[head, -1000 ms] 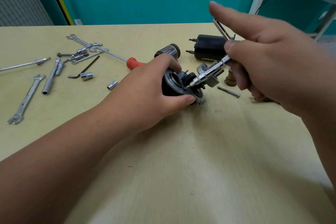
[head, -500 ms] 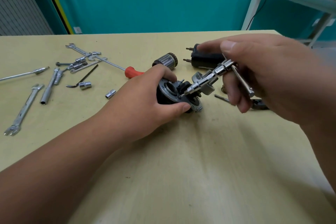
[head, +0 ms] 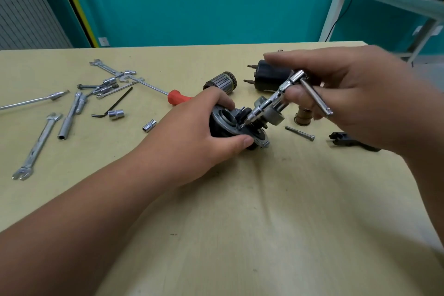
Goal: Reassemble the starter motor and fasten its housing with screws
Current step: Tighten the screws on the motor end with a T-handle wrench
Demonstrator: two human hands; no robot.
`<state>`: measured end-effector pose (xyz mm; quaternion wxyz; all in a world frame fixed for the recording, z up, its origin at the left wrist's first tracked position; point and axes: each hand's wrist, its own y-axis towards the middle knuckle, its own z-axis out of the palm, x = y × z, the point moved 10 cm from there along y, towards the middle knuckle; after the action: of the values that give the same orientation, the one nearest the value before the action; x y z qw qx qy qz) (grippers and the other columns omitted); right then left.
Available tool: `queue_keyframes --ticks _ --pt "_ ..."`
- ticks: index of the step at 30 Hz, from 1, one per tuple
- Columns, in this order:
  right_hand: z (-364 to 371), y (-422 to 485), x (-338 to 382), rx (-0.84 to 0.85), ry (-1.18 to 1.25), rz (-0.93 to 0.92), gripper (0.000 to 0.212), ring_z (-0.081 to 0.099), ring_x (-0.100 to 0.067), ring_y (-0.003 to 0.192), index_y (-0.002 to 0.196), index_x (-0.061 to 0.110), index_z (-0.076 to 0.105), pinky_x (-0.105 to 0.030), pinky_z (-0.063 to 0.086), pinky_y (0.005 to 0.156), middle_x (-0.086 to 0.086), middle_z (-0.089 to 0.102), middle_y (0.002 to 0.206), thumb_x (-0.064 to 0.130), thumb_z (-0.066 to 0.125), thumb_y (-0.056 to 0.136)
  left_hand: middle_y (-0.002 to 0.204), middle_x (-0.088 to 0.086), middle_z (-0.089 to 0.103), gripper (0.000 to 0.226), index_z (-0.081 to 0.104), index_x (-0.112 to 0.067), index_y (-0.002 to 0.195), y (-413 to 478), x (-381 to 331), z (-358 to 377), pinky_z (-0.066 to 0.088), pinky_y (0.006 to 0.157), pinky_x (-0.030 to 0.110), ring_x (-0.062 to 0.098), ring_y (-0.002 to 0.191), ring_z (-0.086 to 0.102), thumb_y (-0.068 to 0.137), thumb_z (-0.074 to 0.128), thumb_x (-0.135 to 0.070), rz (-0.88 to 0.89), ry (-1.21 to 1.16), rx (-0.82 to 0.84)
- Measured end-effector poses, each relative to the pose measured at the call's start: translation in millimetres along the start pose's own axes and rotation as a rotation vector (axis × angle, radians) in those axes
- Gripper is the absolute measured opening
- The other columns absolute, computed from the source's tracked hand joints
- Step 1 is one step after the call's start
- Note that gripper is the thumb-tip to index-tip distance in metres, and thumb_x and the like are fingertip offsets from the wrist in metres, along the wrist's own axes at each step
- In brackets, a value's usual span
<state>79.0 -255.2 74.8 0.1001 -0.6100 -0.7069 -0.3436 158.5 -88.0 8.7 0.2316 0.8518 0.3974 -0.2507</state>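
A: Item one: dark round starter housing with grey metal flange [head: 224,115], resting on the pale yellow table [head: 240,223], with the left hand [head: 206,134] curled around it. Item two?
B: Chrome T-handle driver [head: 269,102], pinched in the right hand [head: 348,94], tip at the housing face. Hazard: the shaft is slanted, so the tip may slip out and chew the screw head.
A: Other?
B: Loose grey steel bolt [head: 300,133] nearby; a nudge could roll it.

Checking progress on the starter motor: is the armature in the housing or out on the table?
Out. The armature lies on the table beyond the left hand, apart from the housing that hand grips.
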Motion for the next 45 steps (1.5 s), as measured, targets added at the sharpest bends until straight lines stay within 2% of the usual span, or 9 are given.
queue_keyframes --ticks 2,6,11,15,21,28,31,39,45 --pt "-3.6 1.7 3.2 -0.032 -0.089 -0.03 0.045 0.055 -0.004 0.093 0.129 0.066 0.051 -0.015 0.046 0.078 0.02 0.056 0.107 0.059 0.056 0.085 0.092 -0.029 0.061 0.059 0.054 -0.048 0.114 0.7 -0.4 -0.8 0.041 0.065 0.003 -0.021 0.093 0.055 0.063 0.067 -0.075 0.006 -0.011 -0.009" --pt "-3.5 1.0 10.2 -0.015 -0.159 -0.091 0.044 0.044 -0.003 0.132 0.131 0.06 0.051 -0.023 0.04 0.101 0.028 0.052 0.134 0.058 0.051 0.087 0.093 -0.03 0.06 0.058 0.053 -0.049 0.114 -0.2 0.1 1.3 0.042 0.064 0.011 -0.022 0.095 0.053 0.064 0.068 -0.074 0.002 0.003 0.005" --pt "-5.7 1.5 9.0 -0.055 -0.188 -0.123 0.044 0.055 -0.008 0.123 0.136 0.051 0.052 -0.042 0.049 0.103 0.035 0.055 0.121 0.046 0.061 0.093 0.091 -0.028 0.06 0.058 0.054 -0.046 0.115 0.2 -0.6 -0.3 0.042 0.066 0.004 -0.023 0.091 0.053 0.065 0.069 -0.072 0.015 -0.001 -0.009" --pt "-7.5 1.0 7.0 -0.084 -0.171 -0.134 0.043 0.057 -0.009 0.12 0.136 0.048 0.057 -0.041 0.049 0.101 0.034 0.059 0.119 0.038 0.066 0.095 0.092 -0.028 0.06 0.055 0.054 -0.045 0.115 -0.8 -0.3 0.3 0.04 0.067 0.002 -0.023 0.092 0.053 0.068 0.071 -0.069 0.017 -0.001 -0.002" --pt "-6.0 1.1 9.0 -0.092 -0.209 -0.165 0.037 0.06 -0.02 0.114 0.134 0.043 0.063 -0.054 0.051 0.094 0.015 0.072 0.115 0.03 0.07 0.099 0.095 -0.031 0.057 0.054 0.054 -0.046 0.116 0.6 0.1 0.4 0.039 0.068 -0.001 -0.026 0.093 0.051 0.071 0.074 -0.067 0.028 0.004 -0.003" --pt "-0.3 2.0 5.2 -0.07 -0.091 -0.081 0.03 0.065 0.008 0.088 0.127 0.052 0.066 -0.021 0.05 0.074 0.033 0.068 0.088 0.051 0.061 0.097 0.093 -0.033 0.054 0.055 0.054 -0.046 0.115 0.4 -1.8 -1.5 0.038 0.066 -0.002 -0.029 0.09 0.05 0.068 0.071 -0.069 0.027 -0.004 -0.016" --pt "11.1 2.4 3.9 -0.076 -0.008 -0.037 0.025 0.066 0.003 0.071 0.123 0.045 0.071 -0.013 0.046 0.061 0.027 0.068 0.08 0.032 0.065 0.102 0.092 -0.03 0.06 0.056 0.052 -0.048 0.112 -1.6 -4.6 0.8 0.042 0.063 0.005 -0.023 0.092 0.053 0.064 0.068 -0.073 0.042 0.015 -0.014" --pt "0.1 0.1 -7.7 -0.195 0.106 0.09 0.025 0.066 -0.015 0.066 0.102 0.029 0.071 -0.04 0.056 0.061 0.003 0.069 0.078 0.031 0.047 0.11 0.091 -0.029 0.059 0.057 0.054 -0.045 0.114 -1.4 -4.3 0.7 0.039 0.067 0.0 -0.025 0.09 0.053 0.065 0.069 -0.071 0.047 0.005 -0.014" --pt "-4.7 -0.6 -10.0 -0.204 0.172 0.129 0.033 0.064 -0.025 0.059 0.089 0.026 0.065 -0.033 0.048 0.049 -0.002 0.068 0.07 0.029 0.042 0.111 0.089 -0.031 0.058 0.058 0.055 -0.045 0.115 -1.0 -4.9 0.1 0.038 0.069 -0.001 -0.026 0.091 0.052 0.065 0.069 -0.071 0.051 0.016 -0.018"
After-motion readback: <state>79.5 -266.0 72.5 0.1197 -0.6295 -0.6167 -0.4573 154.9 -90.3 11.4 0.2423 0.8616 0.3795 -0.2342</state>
